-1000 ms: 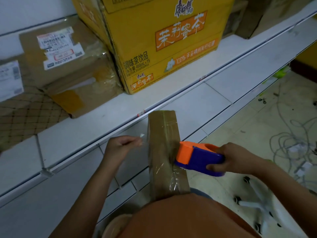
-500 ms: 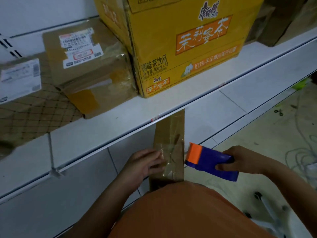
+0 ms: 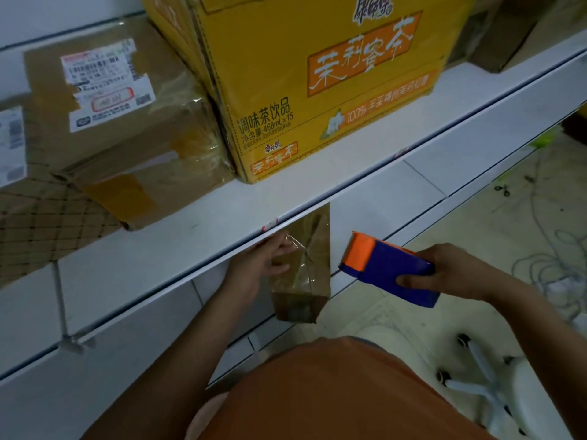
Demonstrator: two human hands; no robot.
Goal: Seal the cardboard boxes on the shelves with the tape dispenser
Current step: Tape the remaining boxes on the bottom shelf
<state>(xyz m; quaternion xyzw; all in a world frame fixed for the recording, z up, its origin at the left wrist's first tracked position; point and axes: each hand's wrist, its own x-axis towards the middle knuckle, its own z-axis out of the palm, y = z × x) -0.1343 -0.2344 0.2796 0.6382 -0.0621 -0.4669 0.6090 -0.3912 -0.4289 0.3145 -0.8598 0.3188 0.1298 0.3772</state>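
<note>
The left hand [image 3: 259,265] presses a narrow brown cardboard box [image 3: 303,265], already wrapped in clear tape, under the white shelf's front edge [image 3: 317,206]; the right hand [image 3: 451,273] grips the blue-and-orange tape dispenser [image 3: 386,268], held clear. Upper-shelf boxes probably remain.

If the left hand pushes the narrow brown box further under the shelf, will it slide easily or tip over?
The narrow brown box is probably light: the left hand alone steadies it. It stands tall on a small base, so a push high up may tip it; pushing low seems safer. Its side carries glossy clear tape, so fingers might slip there.
</note>
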